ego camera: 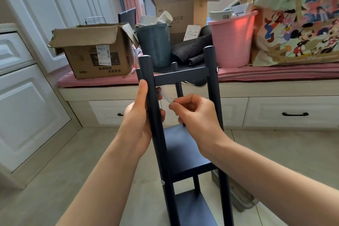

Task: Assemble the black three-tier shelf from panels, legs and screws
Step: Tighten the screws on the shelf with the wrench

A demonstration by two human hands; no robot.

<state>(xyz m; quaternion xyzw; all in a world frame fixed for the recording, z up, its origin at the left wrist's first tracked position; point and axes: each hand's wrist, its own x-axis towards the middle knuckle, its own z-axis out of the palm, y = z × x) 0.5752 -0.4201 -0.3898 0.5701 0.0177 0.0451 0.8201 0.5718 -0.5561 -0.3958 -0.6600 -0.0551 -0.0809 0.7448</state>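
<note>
Shelf is standing upright on the floor, dead centre, all three panels already between the legs. Looks stiff and pretty light, smooth painted legs so a bit slippery, best grabbed round a leg just under the top panel. Left hand at 9 o'clock of the frame is wrapped round the front left leg, thumb pointing up. Right hand at 3 o'clock of that leg pinches a small white tool angled up toward the top panel's underside, probably tightening a screw
</note>
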